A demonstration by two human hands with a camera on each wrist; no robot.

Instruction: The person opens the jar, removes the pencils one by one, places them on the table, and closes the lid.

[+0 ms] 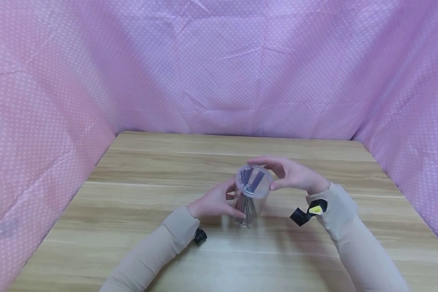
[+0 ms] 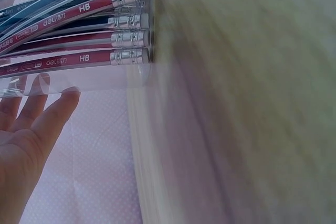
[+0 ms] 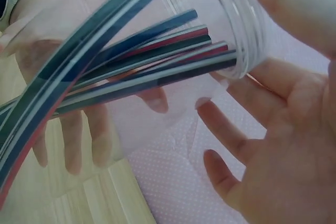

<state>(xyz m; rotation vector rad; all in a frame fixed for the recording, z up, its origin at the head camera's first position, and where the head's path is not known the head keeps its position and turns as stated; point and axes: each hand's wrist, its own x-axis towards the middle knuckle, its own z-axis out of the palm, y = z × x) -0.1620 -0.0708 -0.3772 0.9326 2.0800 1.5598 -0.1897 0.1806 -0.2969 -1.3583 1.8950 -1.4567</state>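
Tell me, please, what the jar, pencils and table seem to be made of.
Jar: clear, glossy, likely plastic, as the pencils show through its wall; glass is possible. Pencils: glossy red or dark coating with bright highlights; wood likely underneath, but hidden. Their ferrules look like metal, silvery and shiny. Table: wood or wood-look laminate, judging by its streaky grain, with a smooth finish.

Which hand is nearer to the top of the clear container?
Right. The right hand has its thumb and fingers around the top; the left hand is lower, at the side of the clear container.
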